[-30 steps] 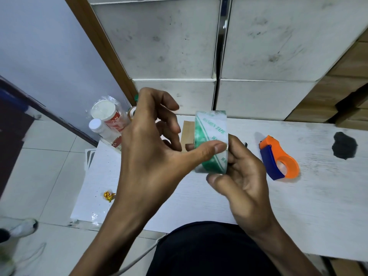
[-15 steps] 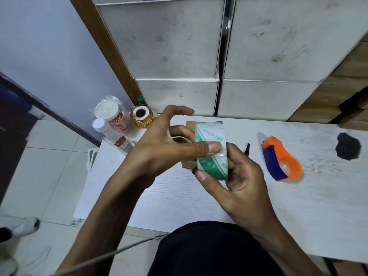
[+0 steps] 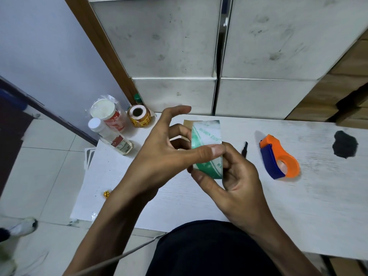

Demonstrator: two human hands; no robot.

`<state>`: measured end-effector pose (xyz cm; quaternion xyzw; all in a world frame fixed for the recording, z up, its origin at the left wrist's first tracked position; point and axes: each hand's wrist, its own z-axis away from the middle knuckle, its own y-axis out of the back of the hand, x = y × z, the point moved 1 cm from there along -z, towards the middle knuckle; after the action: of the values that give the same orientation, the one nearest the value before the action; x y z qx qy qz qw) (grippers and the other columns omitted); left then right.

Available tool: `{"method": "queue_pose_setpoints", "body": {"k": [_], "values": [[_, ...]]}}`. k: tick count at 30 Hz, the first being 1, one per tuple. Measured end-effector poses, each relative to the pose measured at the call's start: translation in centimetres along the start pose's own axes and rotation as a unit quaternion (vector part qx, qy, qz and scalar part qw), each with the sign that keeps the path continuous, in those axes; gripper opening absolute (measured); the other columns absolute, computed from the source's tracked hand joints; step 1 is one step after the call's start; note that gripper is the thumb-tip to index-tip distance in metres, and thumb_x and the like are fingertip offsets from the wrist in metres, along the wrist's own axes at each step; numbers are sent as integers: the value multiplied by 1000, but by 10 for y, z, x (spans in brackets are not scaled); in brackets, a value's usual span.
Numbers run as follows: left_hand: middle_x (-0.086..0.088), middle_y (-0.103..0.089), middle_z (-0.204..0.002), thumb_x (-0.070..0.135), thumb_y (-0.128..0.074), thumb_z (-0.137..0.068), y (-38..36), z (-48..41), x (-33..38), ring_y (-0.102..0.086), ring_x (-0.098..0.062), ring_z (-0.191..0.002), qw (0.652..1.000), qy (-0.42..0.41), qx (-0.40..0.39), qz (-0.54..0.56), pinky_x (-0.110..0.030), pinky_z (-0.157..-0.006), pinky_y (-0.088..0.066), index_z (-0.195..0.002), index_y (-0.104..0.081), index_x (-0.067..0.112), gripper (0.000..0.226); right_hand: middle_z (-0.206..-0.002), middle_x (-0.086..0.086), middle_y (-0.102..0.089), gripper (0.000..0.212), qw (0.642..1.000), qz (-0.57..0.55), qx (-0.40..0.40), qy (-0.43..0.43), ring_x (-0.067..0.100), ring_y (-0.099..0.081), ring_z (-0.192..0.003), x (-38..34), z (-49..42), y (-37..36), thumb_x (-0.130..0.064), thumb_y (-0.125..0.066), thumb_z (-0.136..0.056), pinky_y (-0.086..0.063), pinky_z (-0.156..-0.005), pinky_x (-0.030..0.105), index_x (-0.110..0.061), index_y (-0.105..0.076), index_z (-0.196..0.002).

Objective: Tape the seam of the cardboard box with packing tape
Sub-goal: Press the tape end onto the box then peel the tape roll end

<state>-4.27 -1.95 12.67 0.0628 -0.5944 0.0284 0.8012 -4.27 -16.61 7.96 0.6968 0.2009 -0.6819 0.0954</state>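
Observation:
A roll of clear packing tape [image 3: 207, 134] with green print is held upright above the white table [image 3: 298, 206]. My right hand [image 3: 237, 182] grips the roll from below and behind. My left hand [image 3: 165, 156] lies across its left side, thumb pressed flat on the roll's outer face, the other fingers spread. A small brown cardboard box [image 3: 187, 124] sits on the table behind the roll, mostly hidden by my hands. An orange and blue tape dispenser [image 3: 278, 158] lies to the right, untouched.
At the table's back left stand two white-capped bottles [image 3: 107, 124] and a yellow label roll [image 3: 139, 115]. A small black tool [image 3: 244, 149] lies beside the dispenser, a black blot [image 3: 345, 147] further right. White cabinets rise behind; tiled floor lies left.
My left hand has dropped and rotated from high over the roll to a flatter pose, thumb sliding across the tape's face. The roll sits slightly lower in my right hand.

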Motion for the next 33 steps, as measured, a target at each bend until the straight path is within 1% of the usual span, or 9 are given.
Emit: {"method": "queue_pose_setpoints", "body": {"k": [4, 7, 10, 16, 18, 24, 27, 30, 33], "values": [[2, -70, -93, 35, -92, -61, 3, 2, 2, -72, -14, -77, 999, -28, 17, -40, -28, -66, -62, -125, -58, 35, 72, -104, 6, -75, 35, 1000, 3, 2, 0, 26, -71, -100, 0, -1, 2, 3, -68, -87, -58, -88, 44, -10, -61, -119], [9, -66, -97, 41, -84, -68, 3, 3, 4, -68, -10, -82, 983, -113, 71, -126, -20, -61, -56, -105, -71, 36, 39, -102, 2, -75, 34, 1000, 16, -1, -3, 24, -72, -99, 0, 0, 2, 3, -69, -87, -58, -87, 38, -9, -61, -118], [11, -68, -92, 39, -82, -74, 3, 3, 8, -64, -12, -90, 959, -199, 63, -193, -21, -66, -51, -89, -79, 33, 16, -101, 1, -75, 35, 1000, 24, -4, -7, 22, -72, -98, 1, 2, 0, 3, -71, -86, -57, -85, 33, -10, -62, -118], [19, -67, -76, 48, -79, -76, 7, 6, 19, -60, -9, -83, 924, -227, 3, -307, -10, -64, -41, -92, -72, 36, 22, -96, 5, -74, 31, 999, 48, 1, 5, 24, -72, -92, 2, 2, 1, 1, -72, -86, -59, -82, 40, -8, -62, -114], [18, -66, -73, 50, -77, -77, 7, 6, 22, -59, -9, -80, 915, -226, -5, -334, -10, -62, -39, -85, -71, 35, 18, -95, 5, -75, 28, 998, 55, 0, 8, 23, -72, -90, 3, 2, 1, 1, -71, -86, -58, -81, 38, -7, -62, -112], [19, -65, -73, 39, -78, -82, 6, 5, 28, -56, -6, -81, 900, -226, -27, -373, -8, -62, -39, -77, -65, 34, 15, -94, 1, -75, 26, 997, 71, 0, 21, 21, -73, -90, 3, 4, 0, -4, -71, -84, -58, -81, 35, -6, -63, -109], [16, -63, -77, 44, -82, -75, 7, 1, 25, -57, -5, -75, 928, -171, -7, -332, -8, -57, -42, -86, -66, 35, 22, -93, -4, -74, 27, 996, 77, -1, 34, 21, -72, -89, 3, 4, 1, -1, -70, -83, -58, -78, 35, -7, -62, -108], [12, -66, -100, 51, -85, -55, 9, -10, 18, -68, -7, -81, 978, -47, 11, -205, -19, -63, -59, -109, -64, 36, 59, -96, -10, -73, 29, 997, 58, 2, 47, 19, -72, -92, 5, 3, 3, -4, -71, -84, -56, -79, 30, -7, -61, -111], [-7, -74, -111, 32, -84, -58, 3, -19, 0, -76, -20, -89, 998, 42, -31, -16, -32, -73, -63, -121, -65, 23, 67, -95, -2, -73, 30, 996, 77, 14, 43, 23, -72, -91, 11, 2, 7, -23, -69, -86, -58, -76, 39, -8, -61, -111]]}}
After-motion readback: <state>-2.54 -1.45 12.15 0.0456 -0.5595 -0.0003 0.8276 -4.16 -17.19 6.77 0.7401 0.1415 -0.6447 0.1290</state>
